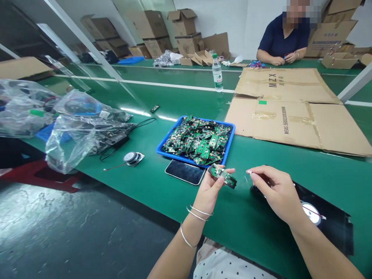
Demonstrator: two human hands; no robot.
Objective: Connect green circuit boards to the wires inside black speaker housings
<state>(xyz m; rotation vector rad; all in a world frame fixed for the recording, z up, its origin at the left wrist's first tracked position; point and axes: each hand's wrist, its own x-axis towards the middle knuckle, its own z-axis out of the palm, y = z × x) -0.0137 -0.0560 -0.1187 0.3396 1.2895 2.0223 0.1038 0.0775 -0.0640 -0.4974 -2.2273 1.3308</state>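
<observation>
My left hand [209,190] pinches a small green circuit board [223,175] between thumb and fingers, just above the green table. My right hand [276,192] hovers to the right of the board, fingertips pinched on a tiny white piece [249,171]; what it is I cannot tell. Under that hand lies a black sheet [334,224] with a round speaker [310,212] on it. A blue tray [229,143] heaped with several green circuit boards stands just beyond my hands. A dark phone [186,171] lies flat in front of the tray.
A loose speaker [133,158] with a wire lies left of the tray, next to clear plastic bags [78,128] of parts. Flattened cardboard [290,108] covers the table at right. A water bottle [217,73] stands further back. Another person [286,38] sits at the far side among cardboard boxes.
</observation>
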